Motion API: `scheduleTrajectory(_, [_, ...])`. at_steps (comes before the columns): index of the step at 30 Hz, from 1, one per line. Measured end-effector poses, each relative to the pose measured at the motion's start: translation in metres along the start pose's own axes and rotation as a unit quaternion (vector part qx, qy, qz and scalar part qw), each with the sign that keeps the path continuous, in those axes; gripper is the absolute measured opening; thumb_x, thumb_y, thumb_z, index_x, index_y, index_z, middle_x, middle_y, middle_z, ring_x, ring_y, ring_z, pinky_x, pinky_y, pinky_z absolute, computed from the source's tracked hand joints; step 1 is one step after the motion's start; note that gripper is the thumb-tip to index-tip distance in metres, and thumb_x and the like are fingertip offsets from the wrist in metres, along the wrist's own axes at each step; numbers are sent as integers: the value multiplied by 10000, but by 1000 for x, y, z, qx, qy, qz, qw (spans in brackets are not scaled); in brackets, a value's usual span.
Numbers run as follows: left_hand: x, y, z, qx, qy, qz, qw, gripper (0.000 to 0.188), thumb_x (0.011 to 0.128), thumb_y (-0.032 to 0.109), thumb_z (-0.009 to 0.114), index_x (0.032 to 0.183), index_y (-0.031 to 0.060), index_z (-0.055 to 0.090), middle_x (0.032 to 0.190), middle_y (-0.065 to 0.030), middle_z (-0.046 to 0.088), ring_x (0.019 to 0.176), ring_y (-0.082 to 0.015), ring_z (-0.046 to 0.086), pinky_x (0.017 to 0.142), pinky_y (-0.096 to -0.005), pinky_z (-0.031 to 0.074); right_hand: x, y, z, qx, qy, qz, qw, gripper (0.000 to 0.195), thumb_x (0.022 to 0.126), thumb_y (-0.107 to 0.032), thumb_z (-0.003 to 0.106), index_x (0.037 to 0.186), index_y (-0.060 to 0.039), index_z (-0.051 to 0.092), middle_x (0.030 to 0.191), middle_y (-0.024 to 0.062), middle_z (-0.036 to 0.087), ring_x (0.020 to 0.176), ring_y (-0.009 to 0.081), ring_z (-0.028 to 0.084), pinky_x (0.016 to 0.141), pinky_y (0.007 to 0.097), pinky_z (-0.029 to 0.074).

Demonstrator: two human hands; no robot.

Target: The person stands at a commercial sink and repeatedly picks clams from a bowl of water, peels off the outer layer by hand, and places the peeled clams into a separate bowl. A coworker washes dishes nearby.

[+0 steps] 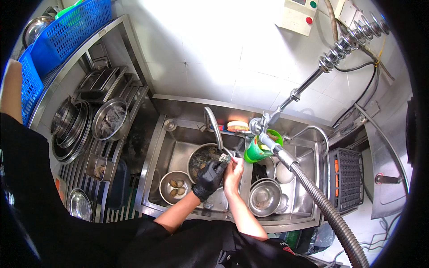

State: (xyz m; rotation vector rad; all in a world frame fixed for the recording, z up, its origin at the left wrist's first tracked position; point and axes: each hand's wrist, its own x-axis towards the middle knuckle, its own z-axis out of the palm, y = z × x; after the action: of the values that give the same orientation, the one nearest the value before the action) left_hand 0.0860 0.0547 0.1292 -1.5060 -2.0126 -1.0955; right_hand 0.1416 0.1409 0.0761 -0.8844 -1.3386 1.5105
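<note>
My left hand [210, 176], in a black glove, is closed around a shellfish [225, 158], apparently an abalone, under the tap. Pressed close beside it, my bare right hand [233, 174] has its fingers bent at the shell; whether it also holds a small tool cannot be told. Beneath both hands is a metal bowl [191, 157] of dark water with shellfish in it, partly hidden by the glove. A second metal bowl [164, 194], left of the glove, has several abalones [177, 183] at its bottom. Both bowls stand in the left sink basin [171, 147].
A curved tap [213, 125] overhangs the water bowl. A spray hose [321, 197] crosses the right basin, before a green container [256, 152] and stacked bowls [264, 197]. Left, a slatted rack [115, 150] holds metalware. Another person's arm [11, 90] reaches up there.
</note>
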Motion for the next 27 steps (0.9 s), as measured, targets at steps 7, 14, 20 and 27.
scheduleTrajectory(7, [6,10,4,-35,33,-90,995,299,761,73,667,1058,86,639,903,-124,606,768,-301,615,624,-376,507,-1,-28,-4,-96,-17,-75,992,109,883,-61,626,876,0,536,783,87,636,709,143,598,664,282,482])
scheduleTrajectory(14, [18,15,6,-109,97,-179,973,206,718,72,733,907,74,651,856,-129,614,755,-301,628,630,-370,505,-2,-45,-4,-149,-26,-139,979,137,858,-24,632,858,-5,496,927,157,690,691,138,603,629,291,491])
scheduleTrajectory(20, [23,7,3,-145,134,-212,957,210,676,37,736,867,62,654,803,-133,610,718,-303,621,619,-366,502,-5,-38,-8,-121,-53,-114,985,100,897,-21,587,902,-13,488,968,144,673,658,70,541,529,231,447])
scheduleTrajectory(27, [17,5,3,-66,161,-155,972,266,628,7,722,879,72,663,802,-117,617,708,-314,618,611,-383,503,-8,-27,0,76,-33,-52,995,164,884,-33,611,1015,-27,513,1159,149,630,719,67,563,614,201,475])
